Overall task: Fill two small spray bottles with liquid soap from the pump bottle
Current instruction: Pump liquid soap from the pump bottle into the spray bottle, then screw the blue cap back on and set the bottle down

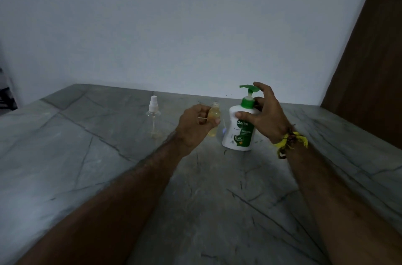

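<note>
An uncapped small bottle [213, 119] of yellowish soap is being gripped by the left hand [195, 127] just beside the pump bottle [240, 127], which is being loosely cupped by the spread right hand [264, 115]; the capped spray bottle [153, 117] is standing apart.

On the stone counter [104, 177], toward its far edge where it meets the wall [174, 25], three bottles stand roughly in a row. Farthest left is a capped spray bottle [154, 117], standing alone, well apart from the others. To its right is an uncapped small bottle [213, 120] with liquid in it, inside the left hand [194, 126]. Just beside that, further right, stands the pump bottle [240, 127], with the right hand [264, 118] against its right side. A door [374, 69] lies at the far right.
</note>
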